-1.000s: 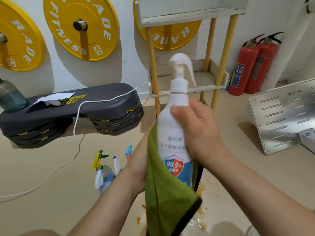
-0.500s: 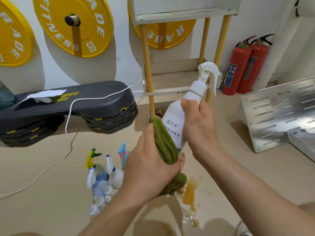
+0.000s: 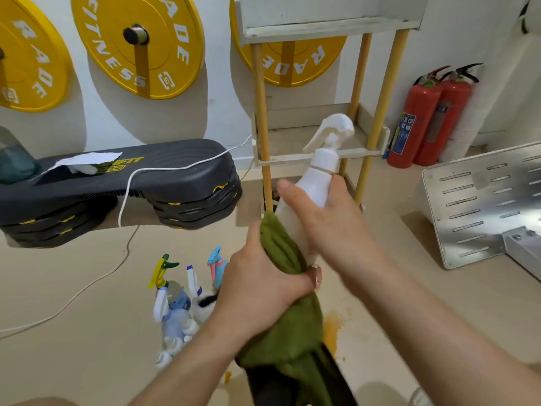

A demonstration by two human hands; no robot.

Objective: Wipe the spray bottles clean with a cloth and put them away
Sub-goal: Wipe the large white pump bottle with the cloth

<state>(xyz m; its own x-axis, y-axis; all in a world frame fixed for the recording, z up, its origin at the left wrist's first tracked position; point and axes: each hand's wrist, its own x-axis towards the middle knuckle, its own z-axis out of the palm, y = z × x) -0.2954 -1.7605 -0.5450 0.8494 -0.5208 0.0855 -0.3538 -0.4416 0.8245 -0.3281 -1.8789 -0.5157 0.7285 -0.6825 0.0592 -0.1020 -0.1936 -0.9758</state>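
Smooth white plastic spray bottle (image 3: 314, 189), tilted: right hand (image 3: 328, 224) grips its neck; left hand (image 3: 263, 285) clenches fuzzy green cloth (image 3: 289, 326) around its base.

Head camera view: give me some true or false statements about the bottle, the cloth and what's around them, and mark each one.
1. The right hand holds the white spray bottle by its upper body. True.
2. The left hand holds a blue cloth against the bottle. False: it holds a green cloth.
3. More spray bottles sit on the floor to the left of the hands. True.
4. The white spray bottle stands on the shelf. False: it is held up in front of the shelf.
5. Two red fire extinguishers stand to the right of the shelf. True.
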